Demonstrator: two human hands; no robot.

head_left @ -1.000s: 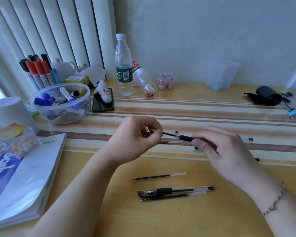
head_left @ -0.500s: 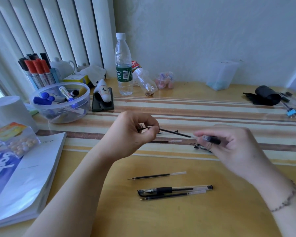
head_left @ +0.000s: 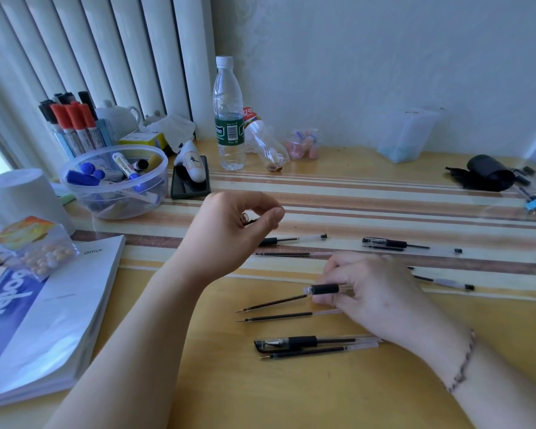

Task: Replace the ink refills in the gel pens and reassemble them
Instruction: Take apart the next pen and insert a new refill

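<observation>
The right hand [head_left: 375, 292] rests low on the bench [head_left: 291, 394], its fingers closed around a clear pen barrel [head_left: 324, 289] with a black grip; a dark refill [head_left: 273, 303] pokes out of it to the left. The left hand [head_left: 229, 233] is raised, thumb and forefinger pinching a small part too tiny to identify. A loose refill [head_left: 276, 317] lies just near of the barrel, and a capped pen [head_left: 304, 342] lies nearer still.
</observation>
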